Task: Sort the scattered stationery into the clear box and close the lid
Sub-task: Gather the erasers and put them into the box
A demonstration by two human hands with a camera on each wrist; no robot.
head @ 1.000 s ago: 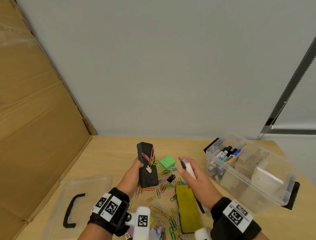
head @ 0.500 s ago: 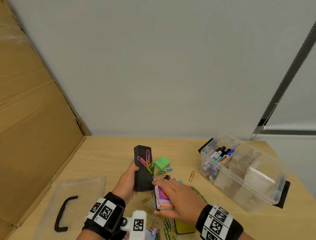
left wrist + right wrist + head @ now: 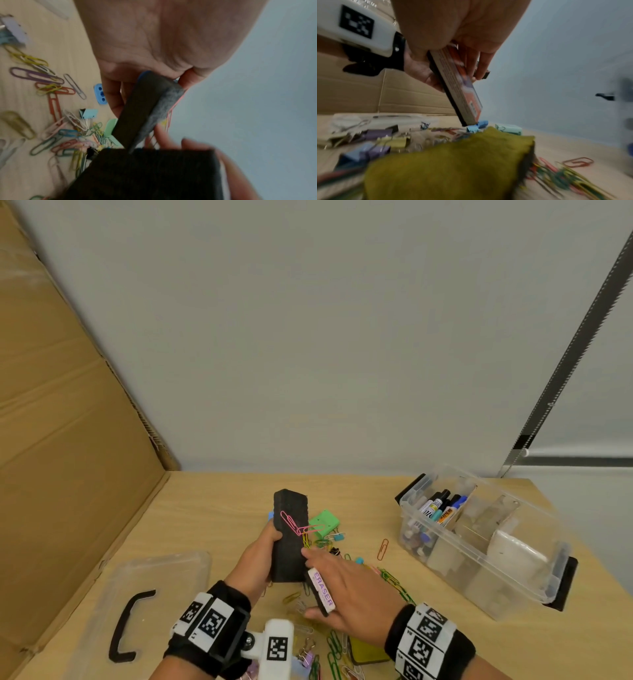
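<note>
Black felt eraser gripped upright in left hand; right hand clasps labelled eraser.

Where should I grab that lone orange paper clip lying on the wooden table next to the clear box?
Pinch the orange paper clip across its two long wire sides, coming straight down from above. It lies flat on the wooden table, apart from the pile, with bare wood all round, so fingertips probably have room. The clear plastic box stands to its right.
</note>
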